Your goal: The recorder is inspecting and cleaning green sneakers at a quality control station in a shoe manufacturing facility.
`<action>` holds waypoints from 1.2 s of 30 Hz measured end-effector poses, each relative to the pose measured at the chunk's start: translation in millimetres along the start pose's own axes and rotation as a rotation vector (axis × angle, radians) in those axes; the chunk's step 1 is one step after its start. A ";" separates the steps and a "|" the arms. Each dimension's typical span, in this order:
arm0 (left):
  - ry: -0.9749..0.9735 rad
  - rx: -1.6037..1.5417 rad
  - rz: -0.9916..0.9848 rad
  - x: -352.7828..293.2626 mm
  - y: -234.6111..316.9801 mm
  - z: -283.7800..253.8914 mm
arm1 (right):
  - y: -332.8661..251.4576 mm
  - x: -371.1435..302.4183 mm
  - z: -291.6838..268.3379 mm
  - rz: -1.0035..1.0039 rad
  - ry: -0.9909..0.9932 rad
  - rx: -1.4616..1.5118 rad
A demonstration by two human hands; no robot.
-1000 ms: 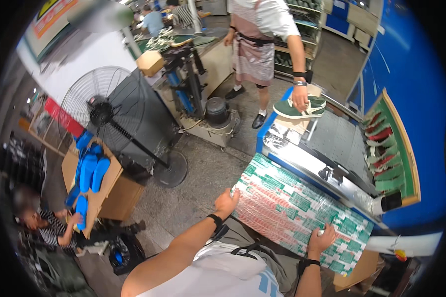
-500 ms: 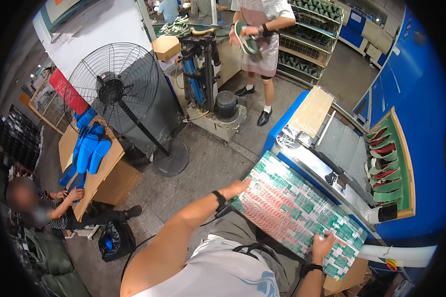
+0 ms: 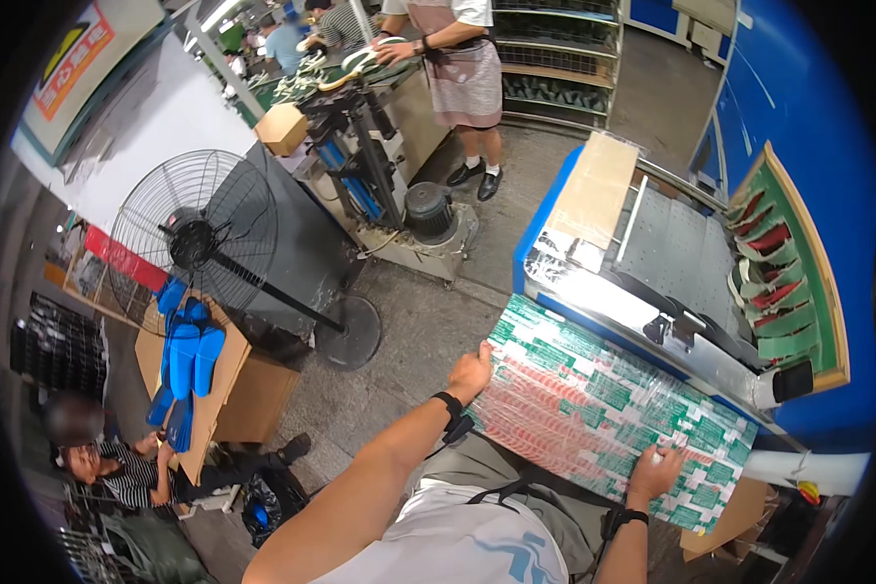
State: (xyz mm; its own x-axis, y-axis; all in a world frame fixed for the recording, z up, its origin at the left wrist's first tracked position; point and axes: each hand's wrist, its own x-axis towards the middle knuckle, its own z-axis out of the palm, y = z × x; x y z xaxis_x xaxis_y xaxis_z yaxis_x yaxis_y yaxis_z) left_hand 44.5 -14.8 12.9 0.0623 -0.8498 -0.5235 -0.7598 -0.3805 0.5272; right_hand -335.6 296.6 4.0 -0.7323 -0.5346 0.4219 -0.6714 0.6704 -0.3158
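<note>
A flat board (image 3: 574, 404), wrapped in shiny clear film over green, white and red print, lies in front of me against a blue-sided machine. My left hand (image 3: 471, 374) is closed round its left edge. Over the board's near right part, my right hand (image 3: 656, 471) rests with its fingers curled in. Whatever those fingers hold, if anything, is too small to make out. Both wrists wear black bands.
Beyond the board stands the machine's grey belt (image 3: 667, 263). A green wood-edged tray (image 3: 827, 321) of green and red shoe pieces leans at right. A floor fan (image 3: 193, 237) and motor unit (image 3: 428, 209) stand left; one person handles a shoe, another sits by blue pieces (image 3: 193, 350).
The view has shifted. My right hand's fingers, more spread before, are now curled in. The standing person has lowered the shoe to the far bench. My left hand stays at the board's left edge.
</note>
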 end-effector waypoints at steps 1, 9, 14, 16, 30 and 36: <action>0.010 0.007 0.001 0.9 -0.6 0.5 | 0.3 0.3 -0.5 -0.011 0.014 0.005; 0.056 0.065 0.000 2.2 -2.7 4.4 | -1.5 -1.1 -1.4 -0.004 0.016 0.053; 0.086 0.159 -0.057 5.8 -3.5 6.7 | -2.6 -0.6 -3.4 -0.015 0.037 0.061; 0.080 0.146 -0.050 7.1 -3.9 7.3 | -3.5 -0.4 -4.3 0.005 0.014 0.075; 0.030 0.132 -0.031 -4.3 3.9 -2.9 | -7.8 0.1 -6.4 0.008 0.032 0.071; 0.014 0.103 -0.050 -12.7 9.8 -7.3 | -5.4 0.0 -5.3 0.005 0.017 0.064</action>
State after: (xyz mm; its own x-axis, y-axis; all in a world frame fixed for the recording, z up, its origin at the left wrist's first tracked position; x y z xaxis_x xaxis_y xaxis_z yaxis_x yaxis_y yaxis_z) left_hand 41.0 -10.4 29.6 0.1109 -0.8359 -0.5376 -0.8182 -0.3839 0.4281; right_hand -331.4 295.7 10.2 -0.7340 -0.5221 0.4343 -0.6740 0.6384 -0.3716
